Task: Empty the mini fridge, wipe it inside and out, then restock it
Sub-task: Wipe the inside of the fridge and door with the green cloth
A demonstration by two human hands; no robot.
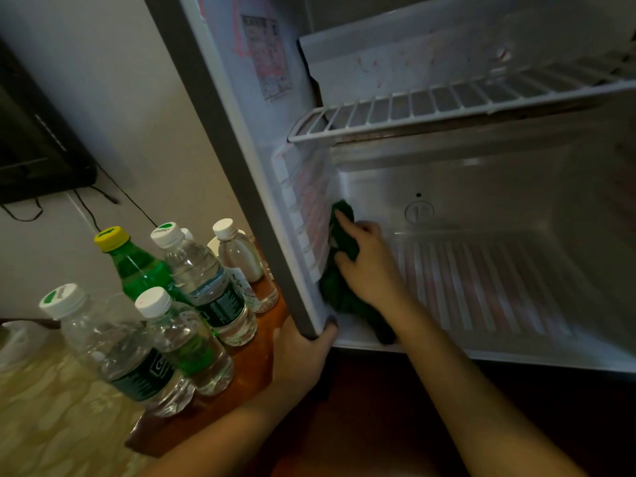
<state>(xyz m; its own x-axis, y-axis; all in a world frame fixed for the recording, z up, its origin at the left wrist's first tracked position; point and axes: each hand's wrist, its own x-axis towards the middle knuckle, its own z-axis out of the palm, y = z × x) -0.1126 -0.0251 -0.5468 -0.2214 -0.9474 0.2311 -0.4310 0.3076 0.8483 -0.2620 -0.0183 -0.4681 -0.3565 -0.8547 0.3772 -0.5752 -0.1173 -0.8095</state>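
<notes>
The fridge [516, 201] stands open, with only its wire shelf [447, 101] inside. The right hand [368, 266] grips a green cloth [340, 297] and presses it on the inner left wall, low near the floor. The left hand [303, 352] clamps the bottom front corner of that wall. The bottles [206, 280] stand together on the desk [254, 366], just left of the fridge.

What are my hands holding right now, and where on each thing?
The right hand grips the green cloth near its top; the left hand grips the fridge at its lower left front corner.
</notes>
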